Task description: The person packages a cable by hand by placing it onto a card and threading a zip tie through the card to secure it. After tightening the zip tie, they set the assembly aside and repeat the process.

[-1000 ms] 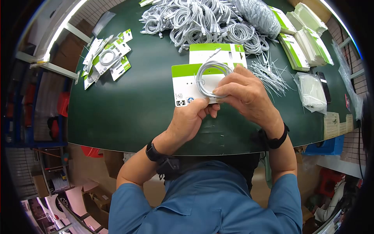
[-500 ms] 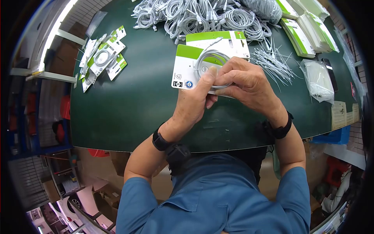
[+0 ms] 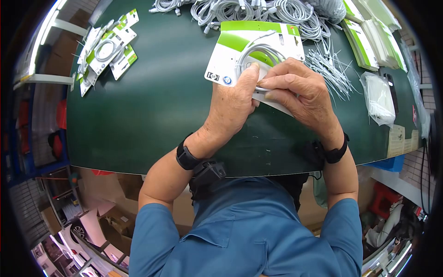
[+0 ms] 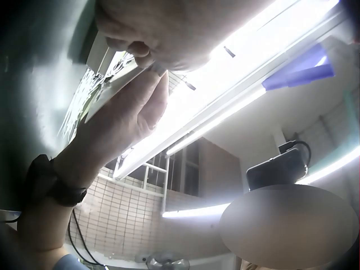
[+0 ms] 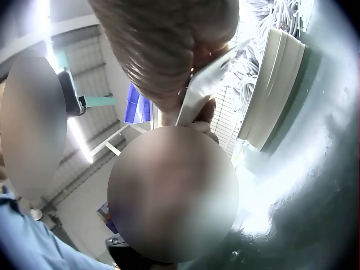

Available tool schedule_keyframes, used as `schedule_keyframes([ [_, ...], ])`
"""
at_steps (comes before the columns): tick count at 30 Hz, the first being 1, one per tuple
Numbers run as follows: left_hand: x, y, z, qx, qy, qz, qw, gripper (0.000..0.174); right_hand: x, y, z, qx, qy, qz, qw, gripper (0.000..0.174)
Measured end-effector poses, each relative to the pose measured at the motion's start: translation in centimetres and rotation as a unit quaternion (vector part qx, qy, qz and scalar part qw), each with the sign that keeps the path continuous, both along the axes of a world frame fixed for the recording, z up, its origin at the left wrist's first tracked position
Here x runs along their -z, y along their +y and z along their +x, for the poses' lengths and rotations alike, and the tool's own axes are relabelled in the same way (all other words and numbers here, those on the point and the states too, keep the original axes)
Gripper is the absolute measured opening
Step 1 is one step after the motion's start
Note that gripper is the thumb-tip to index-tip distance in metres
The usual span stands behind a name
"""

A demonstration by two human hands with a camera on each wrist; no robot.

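Observation:
My left hand [image 3: 233, 101] holds a white and green packaging card [image 3: 216, 64] from below. Its thumb lies on the front, pressing the lower part of a coiled light grey cable [image 3: 240, 60] against the card. At the coil's lower right, my right hand [image 3: 302, 90] pinches with thumb and fingertips close to the left thumb; these fingers hide what lies between them. One cable end sticks up over the card's top. In the right wrist view, the card [image 5: 205, 81] appears edge-on between the hands. Behind it on the table lies another green and white card [image 3: 295, 44].
A heap of coiled cables [image 3: 295, 16] lies at the back. Loose white ties [image 3: 330, 69] spread to the right, beside a bag of ties [image 3: 379, 99] and a dark phone [image 3: 391, 87]. Stacked cards [image 3: 362, 44] stand back right; carded cables [image 3: 106, 50] pile at left.
The left thumb has moved from the card's lower edge up onto the coil. The right hand's fingertips have closed in near that thumb, and the card has tilted. The head view has shifted.

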State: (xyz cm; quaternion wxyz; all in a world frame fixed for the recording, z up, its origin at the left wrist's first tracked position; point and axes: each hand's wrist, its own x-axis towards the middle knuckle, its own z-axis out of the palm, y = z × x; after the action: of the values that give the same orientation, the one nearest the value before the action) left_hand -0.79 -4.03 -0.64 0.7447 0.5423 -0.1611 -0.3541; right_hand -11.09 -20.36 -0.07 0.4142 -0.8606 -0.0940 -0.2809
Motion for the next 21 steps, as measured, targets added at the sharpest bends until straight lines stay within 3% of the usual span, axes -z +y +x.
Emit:
schedule_keyframes([
  [21, 1.3, 0.7, 0.5, 0.024, -0.045, 0.018, 0.999, 0.02, 0.2, -0.4, -0.2, -0.025, 0.051, 0.01, 0.998, 0.025],
])
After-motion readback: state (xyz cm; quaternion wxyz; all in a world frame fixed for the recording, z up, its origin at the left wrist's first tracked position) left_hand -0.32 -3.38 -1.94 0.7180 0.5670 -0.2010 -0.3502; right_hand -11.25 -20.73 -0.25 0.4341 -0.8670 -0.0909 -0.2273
